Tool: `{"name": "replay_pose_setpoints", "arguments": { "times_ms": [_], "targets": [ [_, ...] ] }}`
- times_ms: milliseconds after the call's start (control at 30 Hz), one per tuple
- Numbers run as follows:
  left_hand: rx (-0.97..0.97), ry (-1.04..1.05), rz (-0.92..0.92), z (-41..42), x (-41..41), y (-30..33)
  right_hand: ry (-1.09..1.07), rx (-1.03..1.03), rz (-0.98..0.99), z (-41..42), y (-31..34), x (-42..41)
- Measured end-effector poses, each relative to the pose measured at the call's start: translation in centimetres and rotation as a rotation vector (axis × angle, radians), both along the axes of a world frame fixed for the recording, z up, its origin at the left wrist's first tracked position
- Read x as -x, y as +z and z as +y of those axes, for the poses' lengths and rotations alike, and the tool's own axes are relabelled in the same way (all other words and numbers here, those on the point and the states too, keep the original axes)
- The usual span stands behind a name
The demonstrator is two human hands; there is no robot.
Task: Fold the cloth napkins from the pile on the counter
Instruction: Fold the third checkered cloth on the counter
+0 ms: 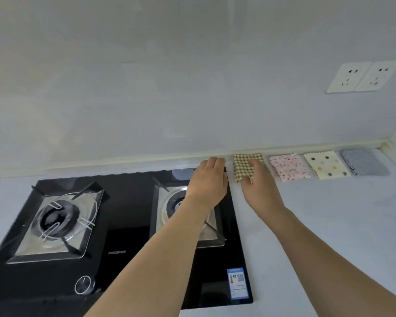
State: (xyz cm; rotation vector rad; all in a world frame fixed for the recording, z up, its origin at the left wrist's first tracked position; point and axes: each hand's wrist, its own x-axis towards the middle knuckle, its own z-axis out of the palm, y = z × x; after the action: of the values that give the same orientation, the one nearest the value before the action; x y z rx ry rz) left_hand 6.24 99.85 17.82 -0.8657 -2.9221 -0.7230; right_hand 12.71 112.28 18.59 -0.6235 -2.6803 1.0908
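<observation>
right hand: pinching the checked napkin on the desk
left hand: fingers curled, holding nothing, over the stove corner
row: three folded napkins just right

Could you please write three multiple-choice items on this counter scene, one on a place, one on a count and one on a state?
1. Where does the checked napkin lie?
A. at the left end of the row, beside the hob
B. on a burner
C. under the sockets

2. How many folded napkins lie in the row along the wall?
A. two
B. four
C. six

3. What is the right hand doing?
A. hanging idle off the counter
B. touching the checked napkin
C. turning the hob knob

Answers: 1 A, it is the leftmost, next to the hob's edge; 2 B, checked, pink, dotted and grey; 3 B, its fingers rest on that napkin.
</observation>
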Motion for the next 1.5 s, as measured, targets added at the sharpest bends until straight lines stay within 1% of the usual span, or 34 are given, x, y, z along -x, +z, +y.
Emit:
{"name": "replay_pose_setpoints", "arguments": {
  "times_ms": [67, 200, 400, 500, 600, 733, 833, 933, 1000, 1100, 1200, 1300, 1433, 1500],
  "targets": [
    [0.029, -0.006, 0.051, -3.0, -0.3, 0.9, 0.038, -0.017, 0.017, -2.7, 0.9, -0.3],
    [0.029, 0.020, 0.109, -10.5, 0.0, 2.0, 0.066, -0.044, 0.025, -8.9, 2.7, 0.2],
    [0.031, 0.060, 0.131, -23.6, 2.3, 3.1, 0.138, -0.068, 0.041, -21.3, 4.1, 2.7],
    [0.081, 0.034, 0.143, -30.0, 3.9, 3.5, 0.160, -0.055, 0.040, -27.6, 4.3, 4.4],
    [0.118, 0.065, 0.161, -35.7, 5.8, 4.1, 0.190, -0.051, 0.045, -33.1, 4.9, 5.8],
    [0.131, 0.089, 0.180, -41.2, 6.9, 5.0, 0.236, -0.092, 0.028, -37.7, 5.2, 6.8],
    [0.099, 0.157, 0.186, -44.4, 7.0, 5.1, 0.293, -0.081, 0.020, -40.5, 5.1, 7.6],
    [0.098, 0.146, 0.176, -47.8, 6.7, 4.5, 0.301, -0.093, 0.037, -43.7, 5.1, 8.4],
    [0.099, 0.135, 0.166, -50.6, 6.8, 3.9, 0.326, -0.085, 0.028, -46.5, 5.1, 8.7],
    [0.073, 0.176, 0.172, -55.5, 7.7, 3.4, 0.379, -0.084, 0.002, -51.1, 4.8, 9.4],
    [0.076, 0.186, 0.201, -61.0, 8.7, 2.7, 0.370, -0.074, -0.005, -56.4, 4.5, 10.7],
    [0.093, 0.164, 0.165, -67.3, 10.3, 1.8, 0.373, -0.071, -0.003, -62.4, 3.6, 11.8],
    [0.073, 0.277, 0.088, -75.4, 11.8, 0.8, 0.453, -0.079, -0.021, -69.4, 2.5, 13.5],
    [0.098, 0.296, 0.051, -79.0, 11.5, 0.4, 0.493, -0.089, -0.027, -71.9, 2.0, 14.1]
  ]
}}
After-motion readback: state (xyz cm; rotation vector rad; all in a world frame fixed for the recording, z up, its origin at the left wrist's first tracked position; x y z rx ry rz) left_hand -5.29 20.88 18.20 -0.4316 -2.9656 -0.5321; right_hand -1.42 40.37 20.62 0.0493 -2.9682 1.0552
